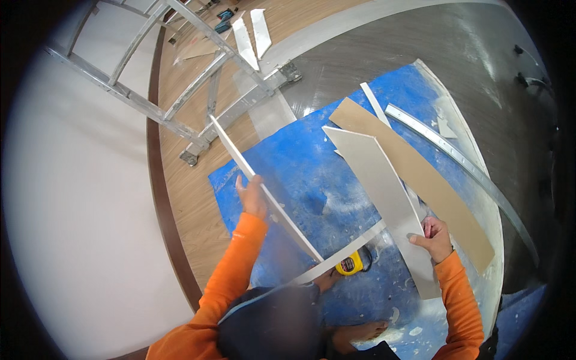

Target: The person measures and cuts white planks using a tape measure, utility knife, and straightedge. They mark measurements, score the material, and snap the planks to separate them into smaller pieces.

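My left hand (252,197) grips a long white strip of plasterboard (282,219), which stands on edge and slants from the ladder's foot down to near my lap. My right hand (436,241) is closed on the edge of a wider grey-white plasterboard piece (384,180), thumb on its face. Beneath that piece lies a brown board (447,207), partly covered. Between my hands a narrow white strip (354,246) runs across toward my lap. Just below it sits a yellow tape measure (349,264) on a blue sheet (324,174).
An aluminium ladder (139,102) stands at the upper left beside a white wall (72,198). A curved metal channel (459,157) lies along the sheet's right side. White board offcuts (260,35) and a teal power tool (224,21) rest on the wood floor beyond.
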Action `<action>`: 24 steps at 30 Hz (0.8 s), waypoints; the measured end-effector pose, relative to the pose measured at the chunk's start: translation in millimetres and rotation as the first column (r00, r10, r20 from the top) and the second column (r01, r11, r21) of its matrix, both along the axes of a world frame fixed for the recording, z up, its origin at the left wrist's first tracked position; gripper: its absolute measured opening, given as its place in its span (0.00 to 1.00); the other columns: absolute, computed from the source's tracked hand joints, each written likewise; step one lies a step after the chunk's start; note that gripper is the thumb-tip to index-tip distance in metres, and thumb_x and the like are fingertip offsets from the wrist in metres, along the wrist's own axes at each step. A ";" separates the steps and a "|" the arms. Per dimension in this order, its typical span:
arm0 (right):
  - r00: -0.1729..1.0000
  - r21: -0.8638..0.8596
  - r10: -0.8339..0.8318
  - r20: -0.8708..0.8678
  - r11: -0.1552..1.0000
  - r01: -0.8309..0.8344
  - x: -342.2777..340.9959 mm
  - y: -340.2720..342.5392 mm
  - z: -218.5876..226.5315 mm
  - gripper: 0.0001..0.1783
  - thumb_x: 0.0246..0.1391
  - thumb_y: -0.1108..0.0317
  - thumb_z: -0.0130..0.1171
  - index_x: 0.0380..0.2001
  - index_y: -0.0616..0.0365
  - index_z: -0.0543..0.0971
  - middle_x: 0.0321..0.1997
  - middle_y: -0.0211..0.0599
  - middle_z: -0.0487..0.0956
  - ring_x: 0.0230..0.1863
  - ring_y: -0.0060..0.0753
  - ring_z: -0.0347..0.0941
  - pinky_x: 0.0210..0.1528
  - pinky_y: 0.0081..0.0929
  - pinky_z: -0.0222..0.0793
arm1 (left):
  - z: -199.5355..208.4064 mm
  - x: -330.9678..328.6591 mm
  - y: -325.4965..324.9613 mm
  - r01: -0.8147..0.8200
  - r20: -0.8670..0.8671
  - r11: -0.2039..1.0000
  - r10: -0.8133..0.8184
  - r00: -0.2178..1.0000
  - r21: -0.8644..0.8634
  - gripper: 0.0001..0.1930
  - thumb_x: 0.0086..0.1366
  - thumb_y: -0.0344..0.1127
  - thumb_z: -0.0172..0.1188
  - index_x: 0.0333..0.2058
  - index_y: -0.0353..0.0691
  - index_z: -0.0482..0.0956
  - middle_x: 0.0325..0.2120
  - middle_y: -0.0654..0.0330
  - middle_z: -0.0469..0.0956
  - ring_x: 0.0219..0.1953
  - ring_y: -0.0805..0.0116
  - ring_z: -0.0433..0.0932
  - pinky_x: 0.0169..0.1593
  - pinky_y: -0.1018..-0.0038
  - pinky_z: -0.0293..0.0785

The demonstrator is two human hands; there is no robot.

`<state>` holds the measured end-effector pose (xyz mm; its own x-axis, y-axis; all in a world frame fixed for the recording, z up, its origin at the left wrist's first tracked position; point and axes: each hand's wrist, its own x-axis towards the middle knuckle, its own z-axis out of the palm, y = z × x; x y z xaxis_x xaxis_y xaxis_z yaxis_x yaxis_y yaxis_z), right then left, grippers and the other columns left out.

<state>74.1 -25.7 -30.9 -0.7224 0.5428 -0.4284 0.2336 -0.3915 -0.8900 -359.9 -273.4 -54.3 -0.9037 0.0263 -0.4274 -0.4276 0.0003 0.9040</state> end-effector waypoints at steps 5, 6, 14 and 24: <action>1.000 0.135 -0.001 0.018 0.991 -0.001 -19.2 48.8 -9.6 0.21 0.39 0.72 0.80 0.28 0.53 0.74 0.25 0.17 0.63 0.28 0.14 0.61 0.32 0.14 0.62 | 67.8 -1.2 10.0 0.268 -0.196 0.901 -0.211 0.958 0.340 0.35 0.59 0.29 0.51 0.68 0.38 0.62 0.56 0.58 0.73 0.47 0.68 0.74 0.49 0.68 0.75; 1.000 0.159 -0.002 0.024 0.987 -0.002 -25.2 58.3 -10.3 0.21 0.39 0.71 0.81 0.29 0.53 0.74 0.25 0.17 0.63 0.28 0.14 0.60 0.32 0.15 0.61 | 82.3 -4.7 17.5 0.315 -0.250 0.884 -0.237 0.939 0.346 0.34 0.60 0.30 0.50 0.68 0.37 0.63 0.55 0.58 0.73 0.47 0.67 0.74 0.49 0.68 0.76; 0.994 0.090 0.003 -0.109 0.996 0.007 -80.5 69.1 180.2 0.24 0.39 0.72 0.81 0.26 0.53 0.70 0.29 0.20 0.66 0.33 0.18 0.62 0.38 0.19 0.62 | 320.9 59.4 138.1 0.471 -0.238 0.757 -0.407 0.882 0.452 0.28 0.72 0.48 0.49 0.63 0.35 0.69 0.47 0.57 0.78 0.45 0.65 0.77 0.48 0.66 0.78; 0.957 0.073 -0.232 -0.173 0.966 0.247 -90.1 -15.9 521.9 0.27 0.37 0.67 0.84 0.20 0.52 0.68 0.25 0.19 0.66 0.30 0.15 0.60 0.35 0.19 0.61 | 594.8 192.3 136.3 0.550 -0.024 0.423 -0.778 0.628 0.720 0.56 0.61 0.83 0.38 0.71 0.39 0.55 0.62 0.52 0.70 0.65 0.61 0.70 0.68 0.61 0.68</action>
